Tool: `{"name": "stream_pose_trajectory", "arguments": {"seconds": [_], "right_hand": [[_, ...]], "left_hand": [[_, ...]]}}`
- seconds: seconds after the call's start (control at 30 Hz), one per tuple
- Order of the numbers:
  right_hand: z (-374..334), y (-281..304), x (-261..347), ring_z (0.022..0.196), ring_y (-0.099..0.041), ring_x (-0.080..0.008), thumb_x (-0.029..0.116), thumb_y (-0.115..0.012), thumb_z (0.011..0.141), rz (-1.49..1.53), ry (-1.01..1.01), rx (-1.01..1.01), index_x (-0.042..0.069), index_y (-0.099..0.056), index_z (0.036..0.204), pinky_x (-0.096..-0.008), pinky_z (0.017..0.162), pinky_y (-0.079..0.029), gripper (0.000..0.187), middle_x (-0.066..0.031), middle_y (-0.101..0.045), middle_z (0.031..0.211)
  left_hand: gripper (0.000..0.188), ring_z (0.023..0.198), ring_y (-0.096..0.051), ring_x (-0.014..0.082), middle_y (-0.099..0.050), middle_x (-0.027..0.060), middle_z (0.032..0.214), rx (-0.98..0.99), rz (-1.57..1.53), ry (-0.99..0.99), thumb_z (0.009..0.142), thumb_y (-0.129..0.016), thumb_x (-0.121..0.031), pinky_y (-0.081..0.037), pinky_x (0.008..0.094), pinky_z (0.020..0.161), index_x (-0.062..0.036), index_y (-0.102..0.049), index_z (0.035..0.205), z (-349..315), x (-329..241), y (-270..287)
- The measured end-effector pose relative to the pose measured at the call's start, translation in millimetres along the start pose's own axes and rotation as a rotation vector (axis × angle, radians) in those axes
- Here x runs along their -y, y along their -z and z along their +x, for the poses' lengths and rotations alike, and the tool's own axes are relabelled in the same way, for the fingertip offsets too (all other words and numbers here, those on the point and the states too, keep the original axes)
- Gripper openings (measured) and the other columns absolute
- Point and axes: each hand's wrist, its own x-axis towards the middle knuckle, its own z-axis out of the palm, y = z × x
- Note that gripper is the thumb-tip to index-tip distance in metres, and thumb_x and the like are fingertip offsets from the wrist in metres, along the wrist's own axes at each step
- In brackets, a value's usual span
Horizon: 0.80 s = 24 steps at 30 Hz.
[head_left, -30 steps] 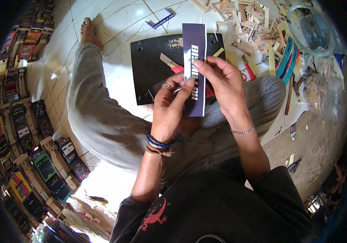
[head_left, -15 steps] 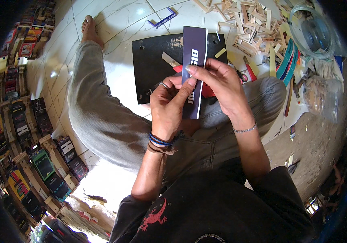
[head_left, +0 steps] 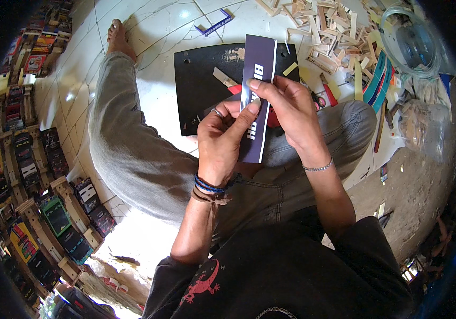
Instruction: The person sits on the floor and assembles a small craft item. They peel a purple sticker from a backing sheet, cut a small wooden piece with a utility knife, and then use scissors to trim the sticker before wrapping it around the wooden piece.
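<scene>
Nearly closed, left hand [head_left: 220,139] and right hand [head_left: 297,114] pinch the purple strip [head_left: 258,53] (over the black board [head_left: 199,80], nearer its right edge); uneven pulling might crease it.

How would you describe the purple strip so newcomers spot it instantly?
Find the black board, upper centre. Across its right half, the left hand and right hand hold the strip. Unlike the small yellow piece nearby, it is long, purple and white-lettered.
</scene>
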Motion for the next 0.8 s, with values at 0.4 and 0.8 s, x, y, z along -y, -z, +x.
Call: {"name": "stream_pose_trajectory", "arguments": {"seconds": [0.4,0.8], "right_hand": [[5.5,-8.7,-11.1,0.068,-0.052,-0.0026,0.029,-0.072,0.097,-0.128,0.062,-0.168,0.002,-0.073,0.087,-0.0211,0.062,-0.040,0.028,0.0032,-0.064,0.078],[6.6,-18.7,3.7,0.074,-0.063,-0.0065,0.029,-0.081,0.089,0.221,-0.014,-0.056,-0.003,-0.072,0.094,-0.0219,0.067,-0.049,0.034,-0.0058,-0.073,0.088]], "left_hand": [[0.017,0.083,-0.065,0.0071,-0.072,0.0041,0.095,-0.014,-0.014,-0.016,0.097,-0.072,-0.011,-0.052,0.0217,0.077,0.0013,-0.068,0.107,1.7,9.3,-2.2],[0.014,0.080,-0.061,0.0045,-0.070,0.0014,0.091,-0.101,0.059,-0.083,0.096,-0.073,-0.010,-0.049,0.0199,0.072,-0.0001,-0.068,0.104,-1.3,9.6,-0.1]]}}
